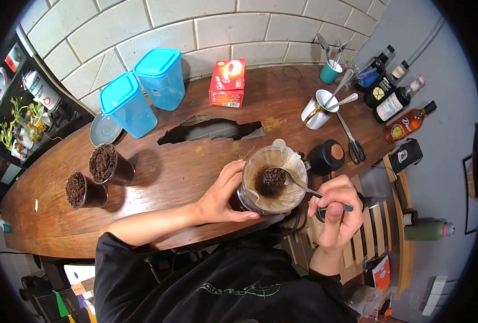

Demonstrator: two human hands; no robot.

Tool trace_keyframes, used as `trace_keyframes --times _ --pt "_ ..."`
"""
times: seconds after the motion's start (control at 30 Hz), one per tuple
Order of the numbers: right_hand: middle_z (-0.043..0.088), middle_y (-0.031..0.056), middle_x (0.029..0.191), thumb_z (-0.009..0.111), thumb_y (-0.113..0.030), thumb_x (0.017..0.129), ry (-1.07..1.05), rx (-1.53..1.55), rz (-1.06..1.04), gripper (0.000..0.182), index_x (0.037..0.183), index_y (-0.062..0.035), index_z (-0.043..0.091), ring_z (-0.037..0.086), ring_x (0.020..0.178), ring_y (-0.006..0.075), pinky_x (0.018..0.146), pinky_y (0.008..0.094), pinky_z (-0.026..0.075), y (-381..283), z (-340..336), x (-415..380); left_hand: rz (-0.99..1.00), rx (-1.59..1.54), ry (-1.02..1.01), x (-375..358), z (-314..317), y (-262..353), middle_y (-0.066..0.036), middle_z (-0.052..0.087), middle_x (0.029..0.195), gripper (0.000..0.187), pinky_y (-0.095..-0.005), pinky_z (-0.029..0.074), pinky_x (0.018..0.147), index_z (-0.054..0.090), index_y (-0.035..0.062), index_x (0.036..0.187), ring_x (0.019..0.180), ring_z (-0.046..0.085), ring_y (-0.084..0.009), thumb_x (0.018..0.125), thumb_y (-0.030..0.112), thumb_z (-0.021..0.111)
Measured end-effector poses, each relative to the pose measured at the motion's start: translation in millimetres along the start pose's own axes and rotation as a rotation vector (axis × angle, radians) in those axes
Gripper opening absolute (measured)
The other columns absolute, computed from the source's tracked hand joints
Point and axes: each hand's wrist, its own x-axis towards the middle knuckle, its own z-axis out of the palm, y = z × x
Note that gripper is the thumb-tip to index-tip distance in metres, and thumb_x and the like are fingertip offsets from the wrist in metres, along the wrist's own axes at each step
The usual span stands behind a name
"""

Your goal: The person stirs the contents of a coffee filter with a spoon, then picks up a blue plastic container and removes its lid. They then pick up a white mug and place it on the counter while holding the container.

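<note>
A glass dripper (pixel 283 202) lined with a stained paper filter stands near the front edge of the wooden table. My left hand (pixel 221 196) is wrapped round its left side. With closed fingers, my right hand (pixel 337 211) grips the handle of a metal spoon (pixel 301 186), whose bowl is inside the filter. Dark, coarse grounds (pixel 274 176) fill the spoon bowl, and a wet brown patch lies around it. Just right of the dripper is a black round container (pixel 325 158) with a brown disc on its end.
Two glasses (pixel 121 171) (pixel 95 195) hold dark grounds at left. Behind are blue-lidded containers (pixel 161 81), a red box (pixel 227 83) and a hole (pixel 212 130) in the table. A white mug (pixel 315 114), scissors (pixel 356 151) and several bottles (pixel 392 106) stand right.
</note>
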Motion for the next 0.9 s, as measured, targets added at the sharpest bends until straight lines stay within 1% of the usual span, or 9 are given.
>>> trace_keyframes --times 0.07,0.13,0.4,0.73,0.9 --pt "0.057 0.0111 0.081 0.054 -0.030 0.100 -0.030 -0.028 -0.060 0.034 0.089 0.0019 0.059 0.053 0.060 0.0110 0.053 0.0226 0.041 0.7 0.6 0.0 0.013 0.000 0.009 0.6 -0.2 -0.6 -0.023 0.038 0.139 0.087 -0.0508 0.030 0.111 0.046 -0.0062 0.131 0.132 0.036 -0.0417 0.068 0.038 0.087" --pt "0.057 0.0110 0.081 0.054 -0.030 0.100 -0.039 -0.030 -0.074 0.034 0.089 0.0020 0.059 0.052 0.059 0.0110 0.053 0.0223 0.041 0.0 1.0 -0.2 0.032 -0.013 0.020 1.8 -0.2 1.7 -0.023 0.040 0.139 0.084 -0.0510 0.030 0.111 0.047 -0.0057 0.128 0.131 0.037 -0.0419 0.068 0.037 0.087" --pt "0.057 0.0103 0.082 0.053 -0.025 0.101 -0.091 -0.097 -0.129 0.029 0.091 0.0006 0.060 0.053 0.062 0.0130 0.053 0.0234 0.042 -3.5 1.5 -1.3 0.030 0.006 0.022 2.3 -0.9 3.2 -0.023 0.039 0.139 0.084 -0.0506 0.031 0.110 0.047 -0.0056 0.129 0.131 0.037 -0.0416 0.069 0.037 0.087" --pt "0.058 0.0100 0.081 0.054 -0.027 0.100 -0.090 -0.066 -0.116 0.029 0.091 0.0004 0.060 0.053 0.062 0.0146 0.053 0.0256 0.041 -6.3 0.8 -6.1 0.043 0.005 0.027 1.4 0.4 1.9 -0.023 0.040 0.138 0.084 -0.0506 0.032 0.109 0.046 -0.0046 0.130 0.131 0.038 -0.0408 0.069 0.037 0.086" --pt "0.059 0.0103 0.078 0.056 -0.022 0.099 -0.155 -0.077 -0.045 0.026 0.088 0.0010 0.059 0.053 0.062 0.0154 0.055 0.0262 0.041 -8.0 2.0 -4.0 0.030 -0.004 0.025 0.6 0.8 2.2 -0.023 0.040 0.138 0.084 -0.0503 0.032 0.109 0.046 -0.0042 0.131 0.131 0.038 -0.0407 0.069 0.037 0.086"
